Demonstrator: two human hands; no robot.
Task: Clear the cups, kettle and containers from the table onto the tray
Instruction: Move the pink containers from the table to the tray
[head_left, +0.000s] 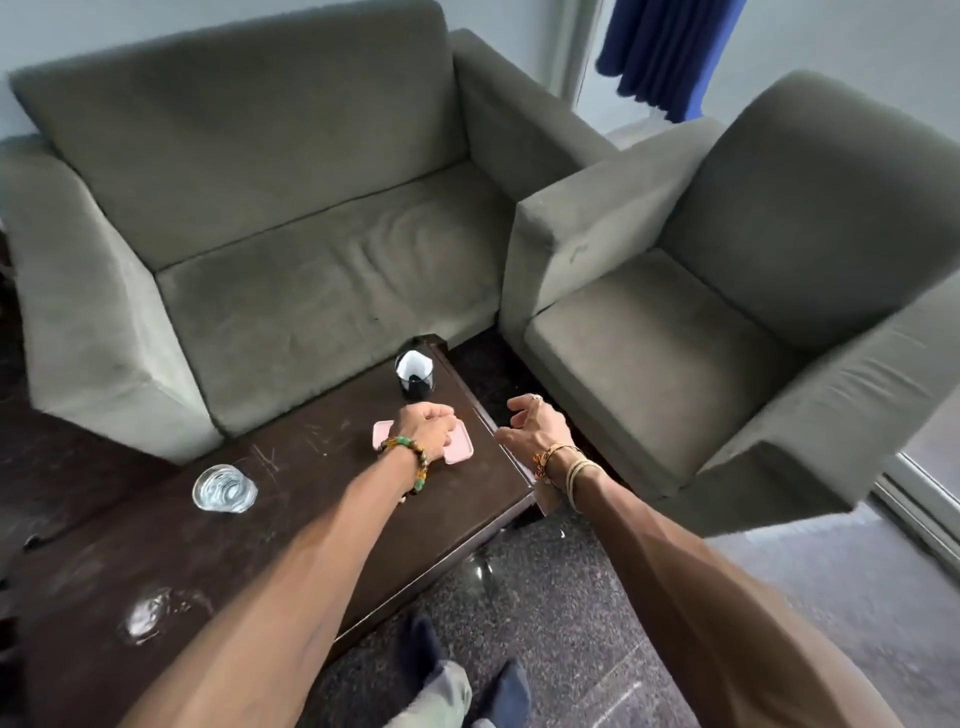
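The left hand (423, 427) lies on a flat, pale pink rectangular container with rounded corners (461, 451), which sits on the dark brown wooden desk (311, 519) towards its far right end. The fingers are curled down over the container's far edge, but whether they actually grip it or only rest there I cannot tell. A bracelet of green and brown beads (410, 460) circles that wrist. The right hand (530, 426) hangs just past the desk's right edge, above the speckled dark floor (545, 623) - its fingers are spread and loosely bent, holding nothing, and tan cords (569, 467) wrap the wrist. Beyond the left hand, near the desk's far corner, stands a black cup with a white paper piece inside (415, 376), upright and apart from the pink container. A clear drinking glass of water (224, 488) stands well to the left, by the far edge. At the near left a blurred wet-looking patch (150, 613) shines on the desk top. A grey-green fabric sofa (311, 260) runs along the far side and a matching armchair (675, 364) sits to the right - a blue curtain (665, 52) hangs behind them.
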